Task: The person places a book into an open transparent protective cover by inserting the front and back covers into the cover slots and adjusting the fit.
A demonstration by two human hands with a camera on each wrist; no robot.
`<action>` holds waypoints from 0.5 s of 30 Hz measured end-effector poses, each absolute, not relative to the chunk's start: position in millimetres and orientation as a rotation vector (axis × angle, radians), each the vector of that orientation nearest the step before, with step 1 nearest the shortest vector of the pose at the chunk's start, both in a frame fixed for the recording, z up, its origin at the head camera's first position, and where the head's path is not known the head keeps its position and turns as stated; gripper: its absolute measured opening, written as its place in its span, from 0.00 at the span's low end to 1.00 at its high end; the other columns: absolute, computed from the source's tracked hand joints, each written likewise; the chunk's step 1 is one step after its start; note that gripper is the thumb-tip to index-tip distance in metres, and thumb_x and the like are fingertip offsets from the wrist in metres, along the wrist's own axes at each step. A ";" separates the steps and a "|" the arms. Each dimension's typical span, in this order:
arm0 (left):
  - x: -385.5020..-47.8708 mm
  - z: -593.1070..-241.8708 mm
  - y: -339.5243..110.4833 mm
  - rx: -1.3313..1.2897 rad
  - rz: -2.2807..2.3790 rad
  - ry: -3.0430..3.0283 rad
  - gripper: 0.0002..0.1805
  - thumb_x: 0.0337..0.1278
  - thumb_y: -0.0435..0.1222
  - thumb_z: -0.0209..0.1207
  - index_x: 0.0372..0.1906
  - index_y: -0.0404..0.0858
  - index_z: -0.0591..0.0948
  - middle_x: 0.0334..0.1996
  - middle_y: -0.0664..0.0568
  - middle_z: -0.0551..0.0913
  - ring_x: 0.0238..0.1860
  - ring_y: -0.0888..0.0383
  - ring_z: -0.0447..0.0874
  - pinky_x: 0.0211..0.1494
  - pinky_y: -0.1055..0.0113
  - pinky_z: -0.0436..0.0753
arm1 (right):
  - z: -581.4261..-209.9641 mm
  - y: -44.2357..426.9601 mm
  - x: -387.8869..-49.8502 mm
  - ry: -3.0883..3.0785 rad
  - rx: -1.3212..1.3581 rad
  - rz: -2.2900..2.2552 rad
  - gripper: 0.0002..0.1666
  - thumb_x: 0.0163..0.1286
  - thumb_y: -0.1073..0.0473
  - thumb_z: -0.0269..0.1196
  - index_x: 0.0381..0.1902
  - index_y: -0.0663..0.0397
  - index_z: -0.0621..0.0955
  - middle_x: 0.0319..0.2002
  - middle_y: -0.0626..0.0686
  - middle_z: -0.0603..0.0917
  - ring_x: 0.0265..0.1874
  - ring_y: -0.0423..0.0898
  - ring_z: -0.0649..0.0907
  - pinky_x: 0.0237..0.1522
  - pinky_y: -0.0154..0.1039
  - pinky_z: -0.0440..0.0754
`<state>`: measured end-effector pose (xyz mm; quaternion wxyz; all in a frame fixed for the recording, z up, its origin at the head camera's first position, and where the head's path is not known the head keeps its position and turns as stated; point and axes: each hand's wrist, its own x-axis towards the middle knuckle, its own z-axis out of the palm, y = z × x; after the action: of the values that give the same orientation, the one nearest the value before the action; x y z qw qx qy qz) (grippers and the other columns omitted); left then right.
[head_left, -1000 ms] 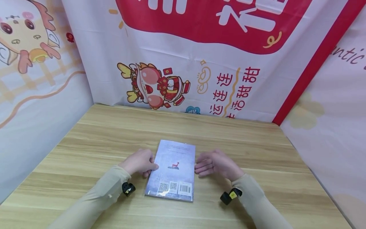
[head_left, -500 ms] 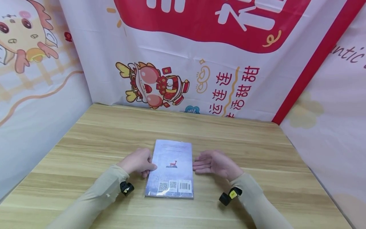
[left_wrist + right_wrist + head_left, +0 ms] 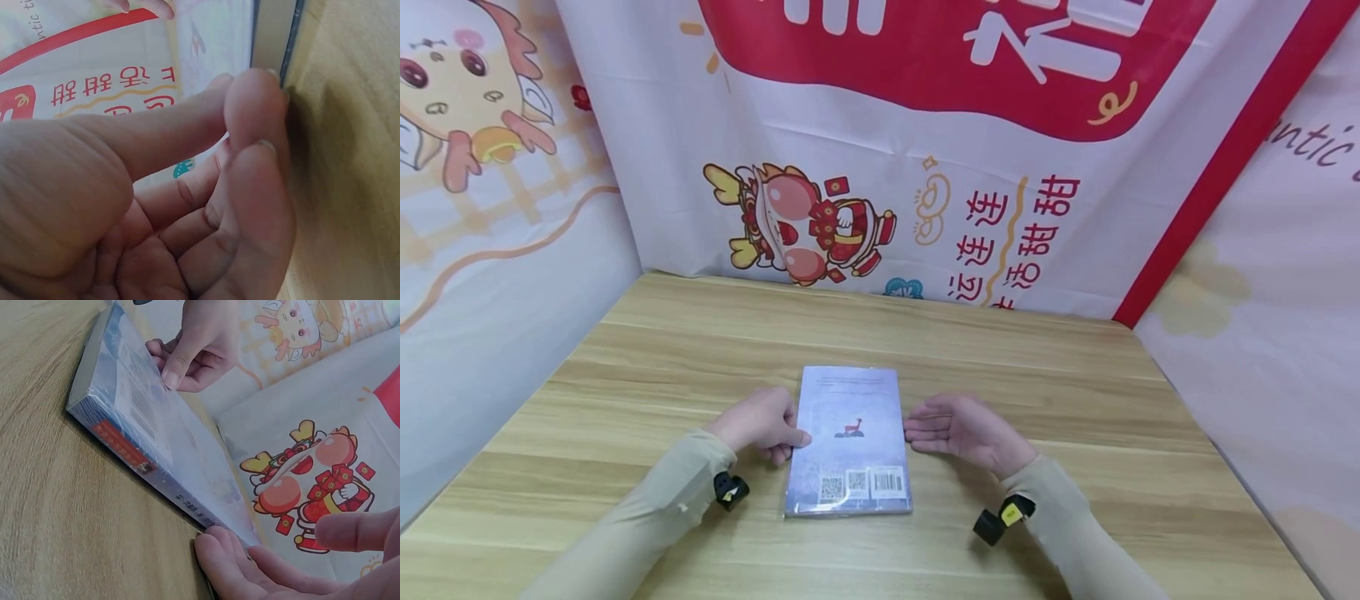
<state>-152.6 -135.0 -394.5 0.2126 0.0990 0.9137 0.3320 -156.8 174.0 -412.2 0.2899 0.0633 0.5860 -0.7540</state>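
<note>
A pale blue book [image 3: 850,458] in glossy clear wrap lies flat on the wooden table, its back cover with a small red deer and barcodes facing up. My left hand [image 3: 763,423] grips its left edge: the thumb is on the cover, the curled fingers against the page side. The left wrist view shows those fingers [image 3: 256,119] close up at the pages. Along the spine on the right, my right hand [image 3: 966,433] touches the book with nearly straight fingers. From the right wrist, the fingertips [image 3: 215,550] meet the spine near its far end, with the thumb held apart.
The light wooden table [image 3: 1037,375] spreads around the book. A white banner [image 3: 865,133] with red print and a cartoon figure hangs at the table's back edge. Printed cloths enclose the left and right sides. Each wrist wears a black camera strap.
The book has turned slightly counterclockwise, its far end swinging left so it lies straighter. My right hand has shifted a little left with the spine; my left hand keeps its grip.
</note>
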 end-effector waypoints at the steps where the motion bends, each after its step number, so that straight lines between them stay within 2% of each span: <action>1: -152.6 -394.8 -135.2 0.275 0.922 2.536 0.14 0.55 0.32 0.69 0.19 0.33 0.78 0.15 0.48 0.82 0.16 0.57 0.82 0.20 0.71 0.78 | -412.7 173.8 -156.7 1.565 0.171 -2.013 0.27 0.75 0.61 0.50 0.63 0.78 0.66 0.57 0.75 0.74 0.56 0.64 0.77 0.59 0.54 0.75; 8: -152.7 -395.1 -135.9 0.267 0.920 2.536 0.14 0.56 0.32 0.68 0.19 0.33 0.78 0.15 0.48 0.81 0.16 0.57 0.82 0.20 0.72 0.77 | -412.1 172.3 -156.1 1.563 0.200 -2.024 0.26 0.76 0.61 0.50 0.63 0.77 0.66 0.58 0.74 0.74 0.58 0.64 0.76 0.59 0.53 0.75; 15: -152.7 -395.3 -136.9 0.268 0.920 2.532 0.15 0.56 0.32 0.68 0.19 0.33 0.78 0.15 0.48 0.81 0.16 0.57 0.81 0.20 0.73 0.77 | -413.0 170.5 -154.8 1.573 0.231 -2.049 0.25 0.75 0.61 0.51 0.61 0.76 0.68 0.56 0.73 0.76 0.55 0.63 0.78 0.58 0.54 0.76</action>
<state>-152.7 -136.9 -395.3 0.2155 0.0967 0.9133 0.3317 -154.8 170.5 -413.0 0.2706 0.0857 0.5839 -0.7605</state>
